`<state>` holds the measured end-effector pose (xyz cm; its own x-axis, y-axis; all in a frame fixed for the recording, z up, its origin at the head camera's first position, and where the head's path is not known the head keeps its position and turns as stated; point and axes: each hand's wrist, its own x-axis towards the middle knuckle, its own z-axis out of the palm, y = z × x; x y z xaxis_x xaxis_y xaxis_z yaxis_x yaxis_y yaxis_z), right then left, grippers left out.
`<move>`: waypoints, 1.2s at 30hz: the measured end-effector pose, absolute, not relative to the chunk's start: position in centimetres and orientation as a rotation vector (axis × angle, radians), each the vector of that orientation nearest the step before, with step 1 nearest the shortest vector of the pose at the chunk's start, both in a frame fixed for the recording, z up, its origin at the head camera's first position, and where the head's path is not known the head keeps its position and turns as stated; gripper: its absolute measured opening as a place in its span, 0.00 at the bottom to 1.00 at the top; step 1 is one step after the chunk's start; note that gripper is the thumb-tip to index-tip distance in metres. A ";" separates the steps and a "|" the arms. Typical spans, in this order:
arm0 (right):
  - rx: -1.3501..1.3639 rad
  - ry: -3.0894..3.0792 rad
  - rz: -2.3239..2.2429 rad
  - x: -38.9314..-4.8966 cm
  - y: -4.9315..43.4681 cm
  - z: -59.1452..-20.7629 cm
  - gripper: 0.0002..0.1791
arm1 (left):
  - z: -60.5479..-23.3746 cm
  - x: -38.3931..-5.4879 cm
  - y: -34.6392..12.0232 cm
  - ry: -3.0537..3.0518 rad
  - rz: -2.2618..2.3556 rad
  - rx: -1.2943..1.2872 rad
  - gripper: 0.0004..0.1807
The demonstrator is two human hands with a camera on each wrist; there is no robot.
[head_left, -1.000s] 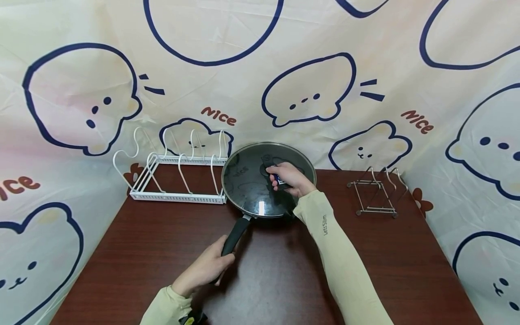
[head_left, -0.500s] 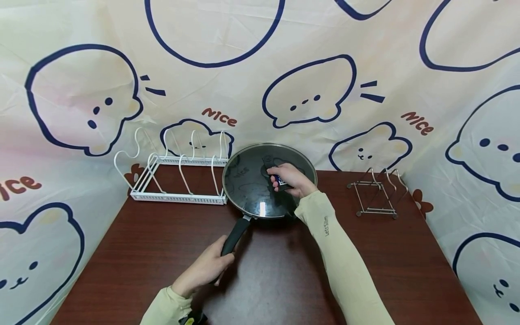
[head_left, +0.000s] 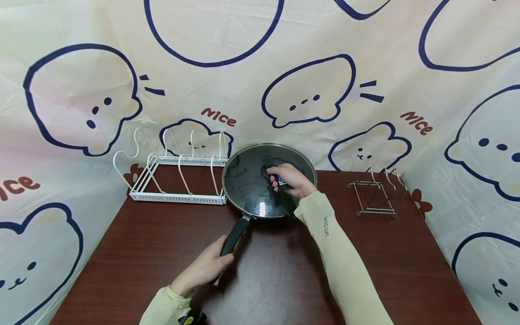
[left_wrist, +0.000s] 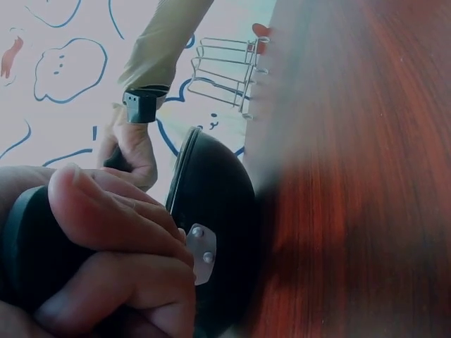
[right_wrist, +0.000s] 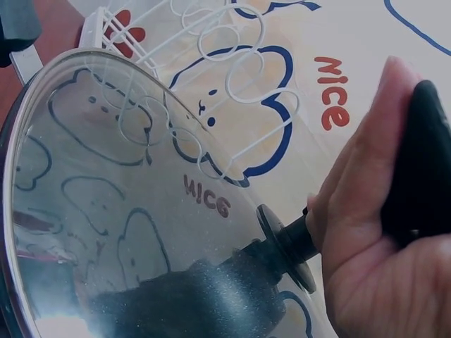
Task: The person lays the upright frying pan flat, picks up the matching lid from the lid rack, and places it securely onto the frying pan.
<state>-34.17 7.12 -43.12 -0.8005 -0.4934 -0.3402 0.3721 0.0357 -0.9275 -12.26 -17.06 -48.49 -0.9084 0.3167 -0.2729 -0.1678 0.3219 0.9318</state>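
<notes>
A black frying pan (left_wrist: 225, 183) is at the back middle of the table, its round glass lid (head_left: 248, 180) seated on its rim. My left hand (head_left: 203, 266) grips the pan's black handle (head_left: 235, 235), fingers curled around it with the thumb on top. My right hand (head_left: 295, 179) holds the lid's black knob (right_wrist: 299, 236), which rises from a round collar at the middle of the glass. Part of the knob is hidden by that hand. Seen from the left wrist, the pan's dark outer side and riveted handle bracket (left_wrist: 202, 253) face the camera.
A white rack (head_left: 178, 197) with tall curved dividers stands left of the pan, close to its rim. At the back right is a small metal wire rack (head_left: 378, 210). A printed cloth (head_left: 308, 144) hangs behind and beside the brown table (head_left: 134, 253).
</notes>
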 end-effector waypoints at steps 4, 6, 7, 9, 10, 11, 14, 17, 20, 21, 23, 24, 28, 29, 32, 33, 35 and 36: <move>-0.131 1.708 -1.831 -34.2 7.2 -43.2 0.22 | -48.5 -12.3 -17.1 2.185 1.607 0.133 0.10; -0.132 1.706 -1.834 -34.3 7.2 -43.2 0.23 | -48.5 -12.3 -17.1 2.184 1.606 0.128 0.10; -0.133 1.706 -1.836 -34.3 7.2 -43.2 0.23 | -48.5 -12.3 -17.1 2.184 1.606 0.127 0.10; -0.134 1.712 -1.837 -34.3 7.1 -43.2 0.23 | -48.5 -12.3 -17.0 2.181 1.610 0.125 0.10; -0.134 1.714 -1.839 -34.3 7.1 -43.2 0.22 | -48.5 -12.3 -17.0 2.182 1.610 0.124 0.10; -0.134 1.717 -1.840 -34.3 7.1 -43.2 0.22 | -48.5 -12.3 -17.0 2.182 1.610 0.124 0.10; -0.132 1.721 -1.843 -34.2 7.0 -43.1 0.22 | -48.5 -12.3 -17.0 2.187 1.606 0.124 0.10; -0.123 1.716 -1.847 -34.2 7.0 -43.0 0.21 | -48.4 -12.3 -17.0 2.194 1.599 0.129 0.10; -0.113 1.711 -1.847 -34.2 7.0 -43.1 0.20 | -48.4 -12.4 -17.0 2.194 1.595 0.136 0.10; -0.110 1.709 -1.847 -34.2 7.0 -43.1 0.20 | -48.4 -12.4 -17.0 2.192 1.596 0.138 0.10; -0.108 1.710 -1.845 -34.3 7.0 -43.1 0.19 | -48.4 -12.4 -17.0 2.189 1.598 0.140 0.10; -0.107 1.711 -1.844 -34.3 7.0 -43.1 0.19 | -48.4 -12.4 -17.0 2.188 1.600 0.141 0.10; -0.105 1.711 -1.849 -34.3 7.0 -43.2 0.19 | -48.4 -12.4 -16.9 2.182 1.606 0.139 0.10; -0.105 1.711 -1.851 -34.3 7.1 -43.2 0.19 | -48.4 -12.4 -16.9 2.181 1.606 0.139 0.10; -0.109 1.706 -1.859 -34.3 7.1 -43.3 0.21 | -48.4 -12.4 -16.9 2.179 1.605 0.132 0.10; -0.110 1.703 -1.860 -34.3 7.1 -43.3 0.21 | -48.4 -12.4 -16.9 2.181 1.602 0.130 0.10; -0.113 1.702 -1.862 -34.4 7.1 -43.3 0.22 | -48.4 -12.4 -16.9 2.189 1.593 0.128 0.10; -0.112 1.702 -1.863 -34.4 7.1 -43.3 0.22 | -48.4 -12.5 -16.9 2.193 1.589 0.128 0.10</move>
<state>-34.37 7.12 -43.35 -0.8127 -0.4804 -0.3297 0.3714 0.0087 -0.9284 -12.46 -16.93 -48.42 -0.9047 0.3171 -0.2846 -0.1716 0.3403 0.9245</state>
